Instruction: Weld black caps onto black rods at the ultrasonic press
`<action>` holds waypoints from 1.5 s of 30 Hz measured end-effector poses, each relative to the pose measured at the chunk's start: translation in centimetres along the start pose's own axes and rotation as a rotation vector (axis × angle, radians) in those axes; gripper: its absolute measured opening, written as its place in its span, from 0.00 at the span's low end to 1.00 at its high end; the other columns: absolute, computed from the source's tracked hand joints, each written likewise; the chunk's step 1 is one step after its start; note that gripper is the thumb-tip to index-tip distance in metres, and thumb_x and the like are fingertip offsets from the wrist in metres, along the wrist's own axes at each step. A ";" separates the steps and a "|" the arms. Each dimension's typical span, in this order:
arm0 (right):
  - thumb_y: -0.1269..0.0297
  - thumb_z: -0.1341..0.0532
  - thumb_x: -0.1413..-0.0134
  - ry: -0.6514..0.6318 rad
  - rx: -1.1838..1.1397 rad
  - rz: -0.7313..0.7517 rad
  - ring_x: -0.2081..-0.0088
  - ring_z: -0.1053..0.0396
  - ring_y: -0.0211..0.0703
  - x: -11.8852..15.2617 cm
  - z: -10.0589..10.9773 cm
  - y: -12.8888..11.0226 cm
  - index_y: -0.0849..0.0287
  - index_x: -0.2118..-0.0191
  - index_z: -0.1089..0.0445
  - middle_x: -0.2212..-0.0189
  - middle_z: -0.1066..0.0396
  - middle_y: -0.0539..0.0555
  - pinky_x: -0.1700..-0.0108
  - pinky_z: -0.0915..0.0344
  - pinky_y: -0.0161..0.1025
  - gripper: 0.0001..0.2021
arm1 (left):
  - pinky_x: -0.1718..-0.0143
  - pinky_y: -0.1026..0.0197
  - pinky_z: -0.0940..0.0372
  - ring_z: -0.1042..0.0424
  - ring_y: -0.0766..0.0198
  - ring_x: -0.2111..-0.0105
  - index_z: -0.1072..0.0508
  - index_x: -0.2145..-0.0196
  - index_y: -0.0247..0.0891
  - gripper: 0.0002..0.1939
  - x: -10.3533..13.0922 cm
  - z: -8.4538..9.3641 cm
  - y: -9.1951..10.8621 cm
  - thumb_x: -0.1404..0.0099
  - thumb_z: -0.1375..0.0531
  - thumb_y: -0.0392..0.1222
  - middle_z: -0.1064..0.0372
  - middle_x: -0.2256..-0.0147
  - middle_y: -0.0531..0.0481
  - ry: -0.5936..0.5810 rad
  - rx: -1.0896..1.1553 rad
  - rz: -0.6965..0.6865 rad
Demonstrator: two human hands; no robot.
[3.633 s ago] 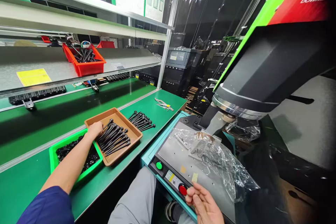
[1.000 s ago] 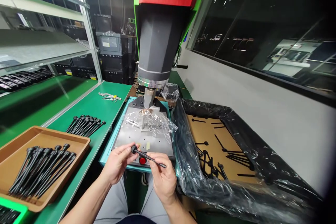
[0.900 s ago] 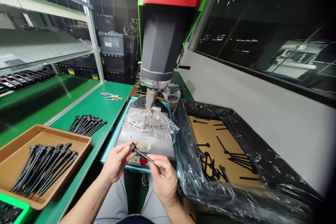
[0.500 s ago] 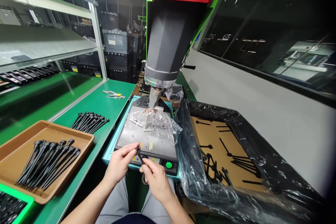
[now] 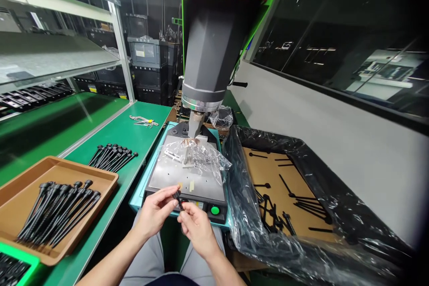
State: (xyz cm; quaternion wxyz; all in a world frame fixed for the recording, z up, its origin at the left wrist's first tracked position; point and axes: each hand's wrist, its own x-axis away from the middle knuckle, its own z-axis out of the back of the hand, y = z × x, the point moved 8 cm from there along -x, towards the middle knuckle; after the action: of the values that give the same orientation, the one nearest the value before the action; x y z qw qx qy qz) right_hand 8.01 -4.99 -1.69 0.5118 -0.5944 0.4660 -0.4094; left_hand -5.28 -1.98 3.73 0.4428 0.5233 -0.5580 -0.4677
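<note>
Between my hands, in front of the press base, is a small black plastic rod-like part (image 5: 179,201). My left hand (image 5: 154,211) pinches its upper end between thumb and fingers. Lower down, my right hand (image 5: 197,228) closes thumb and fingers on the same part; much of it is hidden by the fingers. Just beyond is the machine's metal plate (image 5: 181,177), with a clear plastic bag (image 5: 208,156) draped over the fixture under the tapered metal horn (image 5: 195,124). A green button (image 5: 215,210) sits on the base's front right.
On the left, a brown tray (image 5: 109,187) holds several long black rods with round heads (image 5: 60,208); more rods (image 5: 112,157) lie behind it on the green bench. A black-plastic-lined box (image 5: 241,196) with loose black parts stands right. Pliers (image 5: 143,120) lie at the back.
Both hands stay pinched on the black part, with only slight finger and wrist shifts. The whole view has moved a little as the head turned.
</note>
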 end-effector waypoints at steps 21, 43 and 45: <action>0.51 0.29 0.64 0.630 -0.431 -0.066 0.76 0.34 0.36 -4.2 14.8 4.2 0.58 0.61 0.30 0.72 0.33 0.49 0.77 0.35 0.33 0.24 | 0.48 0.54 0.37 0.32 0.55 0.49 0.31 0.56 0.37 0.25 -9.9 2.0 -10.5 0.52 0.29 0.34 0.36 0.46 0.37 0.268 0.261 0.291; 0.56 0.34 0.60 0.337 -0.058 0.087 0.74 0.32 0.39 -15.9 13.1 0.6 0.60 0.62 0.27 0.73 0.27 0.51 0.72 0.36 0.34 0.18 | 0.68 0.61 0.26 0.24 0.64 0.73 0.33 0.68 0.34 0.04 -11.0 -3.6 -4.1 0.40 0.39 0.32 0.25 0.61 0.41 -0.096 0.644 0.369; 0.55 0.35 0.57 0.334 0.014 0.168 0.71 0.30 0.43 -16.9 12.2 -1.0 0.60 0.59 0.27 0.71 0.26 0.53 0.68 0.34 0.38 0.19 | 0.67 0.61 0.26 0.23 0.64 0.72 0.33 0.68 0.34 0.05 -11.2 -3.8 -3.9 0.40 0.39 0.32 0.25 0.60 0.40 -0.100 0.665 0.368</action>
State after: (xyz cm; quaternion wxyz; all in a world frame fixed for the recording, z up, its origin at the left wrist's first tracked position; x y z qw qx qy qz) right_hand 16.00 14.31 -2.55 0.4639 -0.4736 0.5896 -0.4614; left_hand -0.24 8.95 0.46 0.2977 0.5059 -0.7848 -0.1990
